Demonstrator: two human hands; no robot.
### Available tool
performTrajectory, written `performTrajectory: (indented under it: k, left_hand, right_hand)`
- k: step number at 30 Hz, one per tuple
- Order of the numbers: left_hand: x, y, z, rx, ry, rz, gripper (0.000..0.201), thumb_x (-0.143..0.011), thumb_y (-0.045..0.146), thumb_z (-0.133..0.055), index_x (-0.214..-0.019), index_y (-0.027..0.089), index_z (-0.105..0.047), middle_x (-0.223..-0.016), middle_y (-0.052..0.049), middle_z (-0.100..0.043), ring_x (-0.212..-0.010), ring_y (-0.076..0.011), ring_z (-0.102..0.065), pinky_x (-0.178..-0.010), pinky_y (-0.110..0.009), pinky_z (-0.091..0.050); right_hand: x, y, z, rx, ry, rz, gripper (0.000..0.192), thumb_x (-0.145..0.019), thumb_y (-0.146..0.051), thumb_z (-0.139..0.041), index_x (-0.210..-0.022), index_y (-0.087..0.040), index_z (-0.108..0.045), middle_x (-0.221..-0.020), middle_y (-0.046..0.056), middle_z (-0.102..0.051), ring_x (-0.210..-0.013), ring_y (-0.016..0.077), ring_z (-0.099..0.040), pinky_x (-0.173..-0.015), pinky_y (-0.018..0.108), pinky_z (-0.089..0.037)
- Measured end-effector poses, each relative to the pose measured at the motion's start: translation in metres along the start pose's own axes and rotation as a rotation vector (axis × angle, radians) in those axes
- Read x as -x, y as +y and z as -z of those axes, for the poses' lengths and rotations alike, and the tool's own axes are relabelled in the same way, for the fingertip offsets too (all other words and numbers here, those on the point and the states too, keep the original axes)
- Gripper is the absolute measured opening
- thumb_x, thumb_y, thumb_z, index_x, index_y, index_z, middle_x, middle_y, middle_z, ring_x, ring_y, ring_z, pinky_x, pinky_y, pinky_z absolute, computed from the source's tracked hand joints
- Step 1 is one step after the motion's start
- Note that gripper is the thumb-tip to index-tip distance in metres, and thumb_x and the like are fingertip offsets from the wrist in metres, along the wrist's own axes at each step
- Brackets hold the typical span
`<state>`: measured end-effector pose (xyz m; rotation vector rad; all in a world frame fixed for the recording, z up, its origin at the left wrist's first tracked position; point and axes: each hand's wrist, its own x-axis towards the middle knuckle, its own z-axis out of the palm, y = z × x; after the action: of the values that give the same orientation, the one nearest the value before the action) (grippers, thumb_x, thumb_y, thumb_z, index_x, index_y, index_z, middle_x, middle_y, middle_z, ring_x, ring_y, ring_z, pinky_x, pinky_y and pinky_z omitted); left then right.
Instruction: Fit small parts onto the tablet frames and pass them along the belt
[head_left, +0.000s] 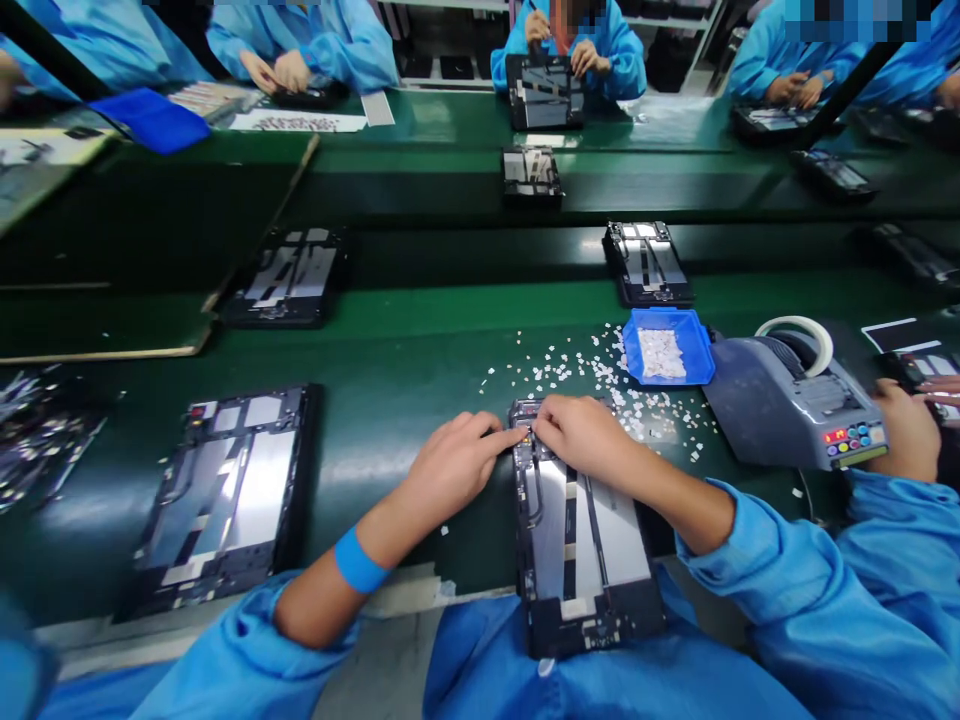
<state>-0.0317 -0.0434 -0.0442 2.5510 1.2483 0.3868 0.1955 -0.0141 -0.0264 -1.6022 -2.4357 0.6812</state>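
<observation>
An opened tablet [622,535], its battery plates and flat cables showing, leans from the bench edge toward my lap. My left hand [457,458] comes in from the left, with its index finger stretched out to touch the tablet's upper left corner. Over the tablet's top edge, my right hand [581,432] is closed, thumb and fingertips pressed together close to the left index fingertip. Whatever those fingertips pinch is hidden or too small to make out. Small white pieces [600,372] lie scattered just beyond the tablet.
A blue tray [705,360] of white pieces stands beside a grey tape dispenser [780,400]. Another opened tablet [255,470] lies at left, near a dark pile of strips [45,430]. More tablets sit on the middle lane. Co-workers in blue sit opposite and at right.
</observation>
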Motion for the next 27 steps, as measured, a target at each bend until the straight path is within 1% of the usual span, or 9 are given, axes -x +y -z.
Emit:
performTrajectory:
  k: [3,6,10,14,17,20,22,24,27]
  left_hand:
    - [-0.002,-0.008,0.002,0.103,-0.032,0.020,0.049,-0.094,0.010,-0.048,-0.132,0.033,-0.068,-0.104,-0.005,-0.069,-0.090,-0.0209,-0.061,-0.082,-0.034,-0.051]
    - [-0.007,-0.010,0.004,0.253,-0.034,0.055,0.045,-0.096,0.014,-0.045,-0.128,0.031,-0.071,-0.103,-0.005,-0.070,-0.094,-0.0206,-0.063,-0.086,-0.035,-0.052]
    - [-0.019,-0.003,0.009,0.448,0.017,0.198,0.035,-0.096,0.022,-0.047,-0.115,0.026,-0.076,-0.105,-0.006,-0.075,-0.096,-0.0213,-0.068,-0.087,-0.033,-0.052]
    - [-0.035,0.008,0.011,0.419,0.007,0.426,0.026,-0.089,0.033,-0.057,-0.104,0.023,-0.076,-0.087,-0.005,-0.076,-0.076,-0.0223,-0.067,-0.067,-0.030,-0.048]
    - [-0.048,0.010,0.009,0.495,-0.051,0.481,0.021,-0.079,0.038,-0.066,-0.090,0.021,-0.073,-0.075,-0.003,-0.072,-0.065,-0.0204,-0.062,-0.057,-0.028,-0.041]
    - [-0.059,0.004,0.006,0.707,-0.139,0.541,0.025,-0.070,0.043,-0.072,-0.080,0.021,-0.065,-0.063,0.001,-0.064,-0.056,-0.0175,-0.056,-0.051,-0.026,-0.038]
    - [-0.064,-0.005,0.002,0.773,-0.230,0.577,0.031,-0.067,0.047,-0.074,-0.077,0.022,-0.059,-0.057,0.004,-0.060,-0.051,-0.0160,-0.053,-0.048,-0.024,-0.035]
    - [-0.068,-0.019,-0.007,0.751,-0.251,0.588,0.036,-0.065,0.051,-0.076,-0.075,0.022,-0.055,-0.053,0.007,-0.056,-0.050,-0.0140,-0.049,-0.047,-0.022,-0.031]
    - [-0.072,-0.041,-0.023,0.764,-0.306,0.557,0.037,-0.074,0.055,-0.070,-0.078,0.022,-0.054,-0.054,0.009,-0.058,-0.053,-0.0121,-0.049,-0.051,-0.019,-0.030]
  right_hand:
    - [0.017,0.015,-0.014,0.023,0.087,0.255,0.023,-0.100,-0.017,-0.053,-0.113,-0.019,-0.071,-0.098,0.006,-0.071,-0.089,0.0183,-0.062,-0.080,0.028,-0.043]
    - [0.030,0.022,-0.024,0.151,0.117,0.445,0.030,-0.100,-0.012,-0.051,-0.123,-0.022,-0.069,-0.099,0.007,-0.067,-0.089,0.0195,-0.058,-0.081,0.030,-0.044]
    - [0.032,0.013,-0.021,0.252,0.105,0.480,0.033,-0.100,-0.012,-0.051,-0.128,-0.020,-0.065,-0.102,0.010,-0.066,-0.090,0.0219,-0.056,-0.078,0.032,-0.046]
    - [0.035,0.012,-0.003,0.141,0.099,0.456,0.036,-0.099,-0.010,-0.049,-0.128,-0.021,-0.066,-0.103,0.009,-0.069,-0.093,0.0213,-0.060,-0.083,0.033,-0.050]
    - [0.064,0.026,0.012,-0.131,0.298,0.323,0.037,-0.100,-0.014,-0.045,-0.129,-0.021,-0.067,-0.104,0.008,-0.071,-0.095,0.0209,-0.064,-0.087,0.035,-0.052]
    - [0.120,0.049,0.018,-0.392,0.467,0.083,0.030,-0.100,-0.024,-0.049,-0.118,-0.023,-0.072,-0.096,0.007,-0.073,-0.088,0.0210,-0.068,-0.082,0.035,-0.055]
    - [0.158,0.072,0.014,-0.593,0.566,-0.156,0.024,-0.098,-0.031,-0.054,-0.108,-0.023,-0.073,-0.084,0.004,-0.072,-0.076,0.0184,-0.067,-0.071,0.031,-0.055]
    - [0.189,0.101,0.010,-0.867,0.769,-0.432,0.020,-0.092,-0.039,-0.061,-0.098,-0.022,-0.069,-0.070,-0.001,-0.065,-0.057,0.0135,-0.059,-0.053,0.025,-0.049]
    - [0.214,0.153,0.013,-1.243,1.096,-0.700,0.037,-0.073,-0.050,-0.078,-0.086,-0.022,-0.058,-0.062,-0.007,-0.055,-0.043,0.0075,-0.046,-0.037,0.018,-0.033]
